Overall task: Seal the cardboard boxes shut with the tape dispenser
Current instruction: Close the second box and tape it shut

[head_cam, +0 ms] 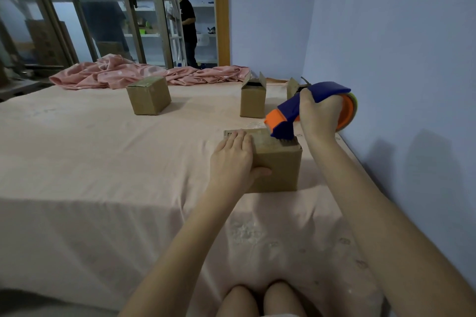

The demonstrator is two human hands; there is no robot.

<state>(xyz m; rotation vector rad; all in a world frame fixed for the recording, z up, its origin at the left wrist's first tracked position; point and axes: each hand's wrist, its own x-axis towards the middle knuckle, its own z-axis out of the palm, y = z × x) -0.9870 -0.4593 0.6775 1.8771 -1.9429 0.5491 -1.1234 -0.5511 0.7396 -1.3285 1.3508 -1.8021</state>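
So the nearest cardboard box (275, 162) sits on the bed (90, 162), right of centre and close to the person's knees (260, 298), with its top flaps down flat. The tape dispenser (309, 108), blue body with an orange front and an orange roll hub, is tilted nose-down so its toothed edge meets the far right part of the box top. The right hand (320, 116) has its fingers wrapped around the dispenser's handle, holding it up over that corner. The left hand (235, 159) lies on the left side of the same box, fingers straight and together across the top, thumb pressed against the front face, so it's flat against the cardboard rather than gripping. Further back on the bed there's a closed box (149, 95) off to the left, well apart from the near one, and an open box (253, 98) standing upright with its flaps sticking up, just behind the dispenser's nose. A third box (292, 87) peeks out by the wall, mostly hidden by the dispenser, so I can't tell much about it. A crumpled pink blanket (144, 73) is bunched along the far edge of the bed. The pale purple wall (399, 46) runs along the right side. Beyond the bed are glass doors (103, 8), and a person in dark clothes (188, 23) stands by some white shelves (203, 8).
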